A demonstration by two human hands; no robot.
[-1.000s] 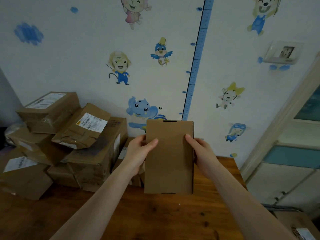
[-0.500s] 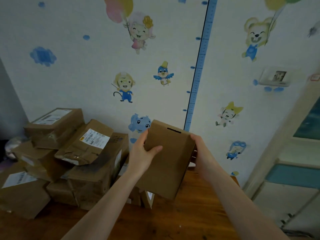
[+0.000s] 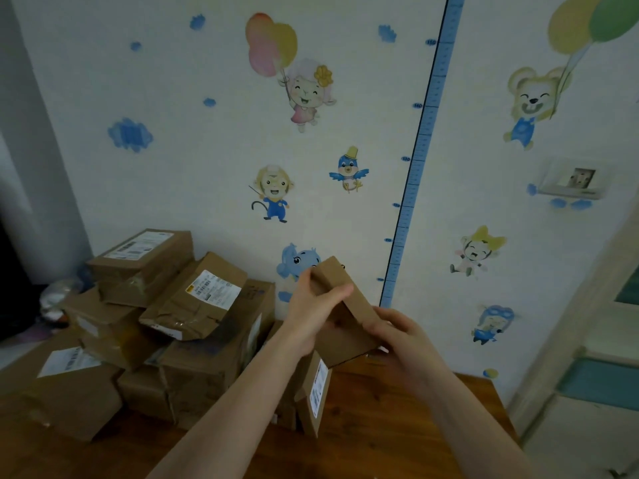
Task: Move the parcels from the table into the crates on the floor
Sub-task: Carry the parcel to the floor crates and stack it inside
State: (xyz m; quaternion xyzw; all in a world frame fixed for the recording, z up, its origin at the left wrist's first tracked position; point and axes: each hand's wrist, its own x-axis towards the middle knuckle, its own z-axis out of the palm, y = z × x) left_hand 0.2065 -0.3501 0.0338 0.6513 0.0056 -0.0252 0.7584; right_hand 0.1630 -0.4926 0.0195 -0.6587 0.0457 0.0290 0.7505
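Observation:
A plain flat cardboard parcel [image 3: 349, 304] is held up above the wooden table [image 3: 397, 433], tilted steeply so one narrow edge faces me. My left hand [image 3: 313, 312] grips its upper left side with the thumb across the front. My right hand [image 3: 403, 335] holds its lower right corner. A pile of brown parcels [image 3: 193, 340] with white labels fills the table's left half against the wall. A slim labelled parcel [image 3: 316, 392] leans on edge just below my hands. No crate is in view.
The wall [image 3: 207, 167] behind the table carries cartoon stickers and a blue height ruler [image 3: 420, 160]. A white cabinet with teal panels [image 3: 601, 385] stands at the right, beside the table's right edge. A dark gap lies at the far left.
The parcel has turned from flat-on to steeply tilted, edge toward me, and my hands have shifted around it. My view has lifted, showing more wall.

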